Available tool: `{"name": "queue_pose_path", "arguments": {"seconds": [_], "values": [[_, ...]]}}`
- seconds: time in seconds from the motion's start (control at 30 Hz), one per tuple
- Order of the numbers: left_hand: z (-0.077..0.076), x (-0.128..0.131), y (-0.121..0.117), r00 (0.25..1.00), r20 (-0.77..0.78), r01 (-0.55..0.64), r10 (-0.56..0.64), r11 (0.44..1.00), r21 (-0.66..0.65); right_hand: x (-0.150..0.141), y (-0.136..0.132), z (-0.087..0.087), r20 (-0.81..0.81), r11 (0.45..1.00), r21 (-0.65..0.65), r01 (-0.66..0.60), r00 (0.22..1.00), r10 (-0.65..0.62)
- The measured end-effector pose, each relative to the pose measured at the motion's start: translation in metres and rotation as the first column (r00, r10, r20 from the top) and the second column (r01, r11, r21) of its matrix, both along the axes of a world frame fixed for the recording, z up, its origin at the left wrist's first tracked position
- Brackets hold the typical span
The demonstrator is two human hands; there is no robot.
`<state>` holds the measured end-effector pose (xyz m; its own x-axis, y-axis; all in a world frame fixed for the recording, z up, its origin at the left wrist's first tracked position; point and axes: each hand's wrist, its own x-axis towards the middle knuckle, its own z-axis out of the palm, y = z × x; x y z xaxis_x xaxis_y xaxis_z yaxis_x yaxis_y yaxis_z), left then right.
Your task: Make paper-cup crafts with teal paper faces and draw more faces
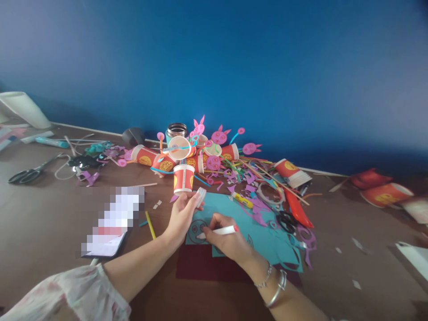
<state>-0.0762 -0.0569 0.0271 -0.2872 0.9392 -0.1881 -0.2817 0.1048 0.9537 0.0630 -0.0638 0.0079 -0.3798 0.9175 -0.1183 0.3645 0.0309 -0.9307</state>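
Note:
My right hand (pixel 224 234) grips a white marker with a red end (pixel 226 230). Its tip is at a round face drawn in dark and red lines (pixel 198 231) on a teal paper sheet (pixel 214 203). My left hand (pixel 183 214) is closed around a small white object (pixel 201 196) with fine lines on it; its kind is unclear. Just beyond that hand a red and white paper cup (pixel 183 178) stands on the table. Under the teal sheet lies a dark maroon sheet (pixel 195 265). My right palm covers part of the teal sheet.
A phone (pixel 115 223) lies to the left, scissors (pixel 31 174) farther left. Behind are several paper cups with pink cut-out faces (pixel 220 134) and an open flask (pixel 176 130). Paper scraps, a yellow tube (pixel 242 200) and black-handled scissors (pixel 286 221) lie right; a blue wall (pixel 214 62) stands behind.

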Motion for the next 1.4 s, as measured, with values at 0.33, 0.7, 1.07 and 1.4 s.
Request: {"name": "queue_pose_path", "arguments": {"seconds": [0.33, 0.7, 1.07, 1.4], "values": [[-0.0001, 0.0000, 0.0002, 1.000, 0.008, -0.007, 0.007, 1.000, -0.009, 0.0009, 0.0001, -0.0020, 0.001, 1.000, 0.007, 0.013, 1.000, -0.013], [-0.0026, -0.0012, 0.0006, 1.000, 0.003, 0.004, -0.004, 1.000, 0.010, -0.0003, 0.0002, -0.0008, -0.050, 0.999, -0.035, 0.039, 0.998, -0.041], [-0.0029, -0.0013, 0.0004, 1.000, 0.006, -0.004, 0.004, 1.000, 0.004, -0.0007, -0.0004, 0.0025, -0.045, 0.998, -0.045, 0.038, 0.998, -0.040], [-0.0018, -0.0009, 0.0005, 1.000, 0.016, 0.003, -0.003, 1.000, 0.000, 0.0002, 0.0001, -0.0004, 0.024, 1.000, 0.021, 0.023, 0.999, -0.023]]}}
